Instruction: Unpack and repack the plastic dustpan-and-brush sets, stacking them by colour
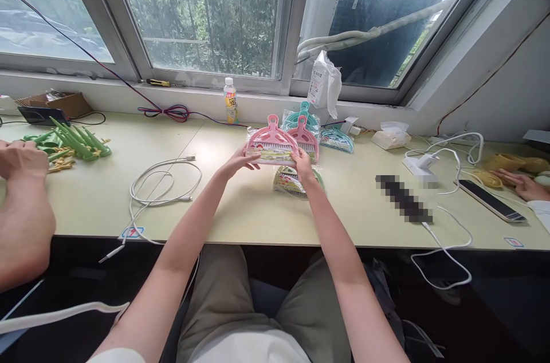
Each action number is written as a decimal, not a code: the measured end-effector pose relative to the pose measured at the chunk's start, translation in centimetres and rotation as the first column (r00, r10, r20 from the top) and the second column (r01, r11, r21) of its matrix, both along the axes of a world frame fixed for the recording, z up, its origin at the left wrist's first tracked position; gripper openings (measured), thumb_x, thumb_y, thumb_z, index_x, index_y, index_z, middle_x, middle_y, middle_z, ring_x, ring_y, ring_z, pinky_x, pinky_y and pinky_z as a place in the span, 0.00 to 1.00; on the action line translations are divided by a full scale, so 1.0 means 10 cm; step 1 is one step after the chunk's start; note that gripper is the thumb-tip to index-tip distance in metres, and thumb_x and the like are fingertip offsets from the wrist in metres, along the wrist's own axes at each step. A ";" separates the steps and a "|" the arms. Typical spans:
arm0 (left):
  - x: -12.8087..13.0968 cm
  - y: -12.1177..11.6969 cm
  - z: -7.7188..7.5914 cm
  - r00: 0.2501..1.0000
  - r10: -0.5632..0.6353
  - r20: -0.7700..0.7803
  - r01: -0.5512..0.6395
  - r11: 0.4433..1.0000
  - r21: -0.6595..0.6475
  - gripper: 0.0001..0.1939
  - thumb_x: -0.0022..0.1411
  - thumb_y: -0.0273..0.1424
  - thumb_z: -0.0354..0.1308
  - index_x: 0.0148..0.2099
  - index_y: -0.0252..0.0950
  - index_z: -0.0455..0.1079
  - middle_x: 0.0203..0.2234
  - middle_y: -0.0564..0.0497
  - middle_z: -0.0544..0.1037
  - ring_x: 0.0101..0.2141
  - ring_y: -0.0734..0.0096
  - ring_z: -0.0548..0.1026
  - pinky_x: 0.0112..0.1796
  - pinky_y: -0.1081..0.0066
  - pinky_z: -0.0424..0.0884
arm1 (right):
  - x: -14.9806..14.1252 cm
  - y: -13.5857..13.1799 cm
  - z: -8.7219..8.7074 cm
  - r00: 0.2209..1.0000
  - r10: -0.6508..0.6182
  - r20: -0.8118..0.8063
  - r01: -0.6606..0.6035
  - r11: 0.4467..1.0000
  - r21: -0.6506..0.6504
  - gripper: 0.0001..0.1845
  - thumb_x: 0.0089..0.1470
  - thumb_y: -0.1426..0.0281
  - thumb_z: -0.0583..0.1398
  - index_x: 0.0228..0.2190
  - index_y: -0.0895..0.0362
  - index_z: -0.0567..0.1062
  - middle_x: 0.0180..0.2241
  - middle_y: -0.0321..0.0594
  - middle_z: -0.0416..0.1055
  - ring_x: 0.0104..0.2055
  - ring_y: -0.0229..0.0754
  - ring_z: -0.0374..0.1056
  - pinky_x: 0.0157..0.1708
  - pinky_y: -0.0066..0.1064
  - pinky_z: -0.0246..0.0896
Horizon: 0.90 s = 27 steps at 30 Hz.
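I watch the left hand [236,163] and right hand [304,165] gripping opposite ends of the pink wrapped brush set [271,141] (it sits between them), inward from the near edge of the surface [244,208].

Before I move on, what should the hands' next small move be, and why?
I'd probably ease the pink packet slightly left before lowering it: the left hand and right hand hold it at opposite ends, and the green packet lies on the tabletop just in front, partly hidden by the right arm.
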State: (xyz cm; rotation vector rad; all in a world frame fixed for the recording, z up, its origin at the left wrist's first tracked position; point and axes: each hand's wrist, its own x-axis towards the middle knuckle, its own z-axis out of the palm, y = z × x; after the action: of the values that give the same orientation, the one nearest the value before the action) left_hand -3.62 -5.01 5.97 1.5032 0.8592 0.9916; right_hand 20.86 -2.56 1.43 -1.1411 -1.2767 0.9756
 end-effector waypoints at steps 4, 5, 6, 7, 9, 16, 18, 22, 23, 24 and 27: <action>0.10 0.07 -0.12 0.988 0.136 0.071 -0.134 0.991 -0.030 0.35 0.53 0.42 0.67 0.60 0.34 0.64 0.30 0.49 0.79 0.17 0.73 0.74 0.20 0.74 0.67 | 0.01 -0.12 0.12 0.996 -0.084 -0.027 0.081 0.992 -0.096 0.22 0.51 0.61 0.60 0.48 0.53 0.67 0.46 0.44 0.73 0.47 0.47 0.71 0.44 0.38 0.71; 0.12 0.10 -0.15 0.982 0.161 0.095 -0.158 0.987 -0.035 0.35 0.52 0.41 0.67 0.59 0.34 0.64 0.27 0.51 0.78 0.15 0.75 0.71 0.18 0.74 0.65 | 0.02 -0.15 0.14 0.997 -0.080 -0.019 0.078 0.992 -0.097 0.22 0.51 0.61 0.60 0.48 0.53 0.67 0.46 0.44 0.73 0.48 0.48 0.71 0.44 0.39 0.71; 0.13 0.12 -0.17 0.977 0.181 0.117 -0.178 0.983 -0.035 0.34 0.52 0.41 0.67 0.58 0.34 0.64 0.25 0.52 0.77 0.14 0.76 0.69 0.17 0.74 0.63 | 0.04 -0.17 0.17 0.998 -0.056 -0.012 0.055 0.994 -0.093 0.23 0.51 0.60 0.61 0.48 0.52 0.66 0.47 0.45 0.73 0.49 0.49 0.71 0.45 0.40 0.70; 0.13 0.14 -0.18 0.971 0.196 0.135 -0.194 0.981 -0.029 0.33 0.51 0.41 0.67 0.57 0.33 0.65 0.24 0.54 0.76 0.13 0.77 0.67 0.16 0.74 0.61 | 0.05 -0.20 0.19 1.000 -0.010 -0.006 0.010 0.996 -0.086 0.25 0.51 0.58 0.62 0.50 0.52 0.66 0.49 0.45 0.72 0.50 0.49 0.70 0.45 0.40 0.70; 0.13 0.16 -0.19 0.963 0.222 0.156 -0.222 0.975 -0.016 0.32 0.50 0.40 0.67 0.54 0.33 0.66 0.21 0.56 0.73 0.11 0.79 0.65 0.15 0.74 0.60 | 0.08 -0.22 0.21 0.994 0.106 0.012 -0.105 0.992 -0.074 0.33 0.49 0.55 0.65 0.53 0.50 0.63 0.51 0.46 0.71 0.51 0.50 0.70 0.44 0.40 0.71; 0.11 0.15 -0.13 0.956 0.256 0.142 -0.252 0.967 -0.045 0.31 0.48 0.39 0.68 0.54 0.36 0.68 0.36 0.48 0.80 0.28 0.70 0.78 0.27 0.73 0.71 | 0.13 -0.19 0.26 0.997 0.074 0.015 -0.073 0.995 -0.062 0.44 0.37 0.61 0.72 0.54 0.53 0.62 0.42 0.45 0.75 0.45 0.52 0.73 0.43 0.44 0.72; 0.10 0.19 -0.15 0.947 0.272 0.171 -0.266 0.962 -0.056 0.30 0.45 0.38 0.70 0.51 0.34 0.71 0.37 0.47 0.80 0.34 0.66 0.78 0.34 0.71 0.74 | 0.07 -0.21 0.26 0.996 0.071 0.054 -0.069 0.996 -0.049 0.43 0.39 0.60 0.72 0.55 0.53 0.63 0.42 0.45 0.76 0.45 0.52 0.73 0.42 0.44 0.73; 0.01 0.32 -0.23 0.928 0.351 0.124 -0.350 0.936 -0.036 0.26 0.42 0.35 0.70 0.44 0.33 0.73 0.32 0.48 0.80 0.35 0.63 0.77 0.37 0.69 0.73 | -0.07 -0.24 0.27 0.981 0.061 0.185 -0.057 0.998 -0.029 0.40 0.45 0.56 0.69 0.57 0.53 0.64 0.50 0.49 0.73 0.51 0.52 0.72 0.43 0.42 0.73; -0.04 0.36 -0.26 0.913 0.399 0.082 -0.399 0.917 -0.019 0.24 0.43 0.34 0.69 0.44 0.33 0.73 0.32 0.48 0.80 0.36 0.62 0.77 0.37 0.69 0.73 | -0.06 -0.25 0.28 0.971 0.075 0.225 -0.070 0.997 -0.028 0.38 0.47 0.55 0.68 0.56 0.53 0.66 0.52 0.50 0.72 0.52 0.52 0.71 0.43 0.41 0.73; -0.12 0.41 -0.28 0.890 0.455 0.029 -0.455 0.890 0.000 0.22 0.44 0.32 0.68 0.43 0.34 0.73 0.32 0.48 0.80 0.37 0.62 0.78 0.37 0.69 0.72 | -0.02 -0.26 0.30 0.960 0.077 0.269 -0.072 0.997 -0.028 0.34 0.49 0.53 0.66 0.55 0.52 0.68 0.54 0.50 0.72 0.53 0.51 0.71 0.42 0.41 0.73; -0.43 0.53 -0.37 0.759 0.621 -0.195 -0.623 0.780 0.060 0.18 0.45 0.28 0.67 0.42 0.35 0.74 0.34 0.45 0.80 0.41 0.57 0.78 0.41 0.67 0.71 | 0.30 -0.32 0.35 0.904 -0.104 0.414 0.112 0.994 0.004 0.25 0.54 0.52 0.62 0.48 0.52 0.74 0.53 0.48 0.73 0.50 0.49 0.72 0.42 0.40 0.72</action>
State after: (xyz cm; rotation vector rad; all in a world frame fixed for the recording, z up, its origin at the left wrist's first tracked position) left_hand -7.92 0.29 2.28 1.3414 1.5824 1.3170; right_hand 23.83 -5.71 4.93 -1.4721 -1.5208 0.6824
